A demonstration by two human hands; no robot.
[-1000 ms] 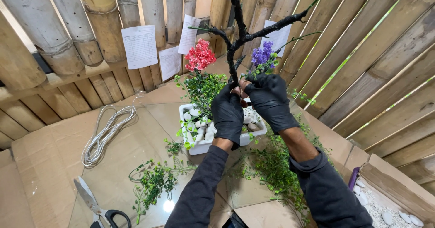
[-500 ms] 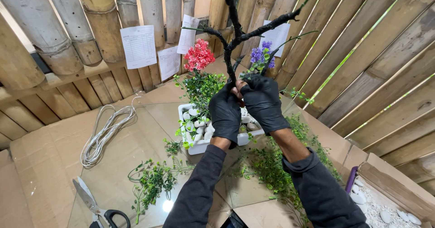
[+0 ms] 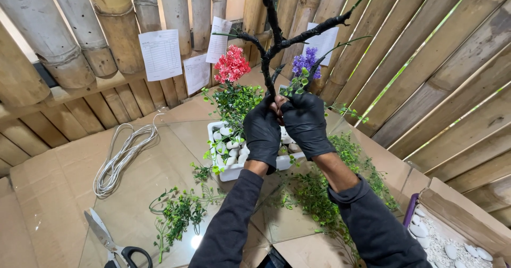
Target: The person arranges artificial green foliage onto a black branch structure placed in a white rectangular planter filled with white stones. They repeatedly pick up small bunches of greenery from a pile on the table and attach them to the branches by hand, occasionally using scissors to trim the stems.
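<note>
Your left hand [image 3: 262,135] and right hand [image 3: 306,123] both closed around dark branch [image 3: 270,60] base, same grip as a second ago — fingers shifted slightly upward. Branch upright above white planter [image 3: 223,173], pebbles below fingertips. Purple flower [image 3: 305,62] just above right knuckles — seating ongoing.

A dark, bare branch [image 3: 271,39] is held upright, forking near the top, its base set among white pebbles [image 3: 226,148] in a white rectangular planter [image 3: 234,171].
</note>
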